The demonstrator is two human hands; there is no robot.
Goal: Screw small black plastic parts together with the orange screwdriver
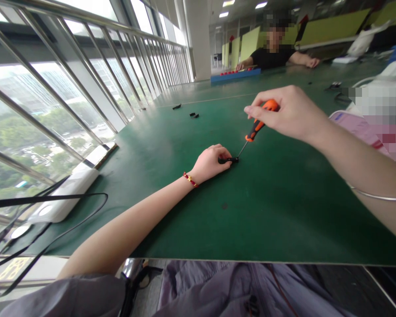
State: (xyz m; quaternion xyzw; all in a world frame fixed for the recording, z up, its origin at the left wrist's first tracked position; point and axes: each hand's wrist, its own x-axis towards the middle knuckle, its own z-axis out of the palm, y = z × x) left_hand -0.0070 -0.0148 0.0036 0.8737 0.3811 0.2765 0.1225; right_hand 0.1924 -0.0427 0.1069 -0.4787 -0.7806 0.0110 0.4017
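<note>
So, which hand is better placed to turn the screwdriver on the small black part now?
The right hand. It grips the orange screwdriver, whose tip already touches the small black part. The left hand pins that part on the green table, so it probably should not let go.

no legible text, labels or numbers anywhere

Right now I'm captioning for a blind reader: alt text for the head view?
The right hand holds an orange screwdriver, its tip on a small black part pinned by the left hand on a green table.
</note>
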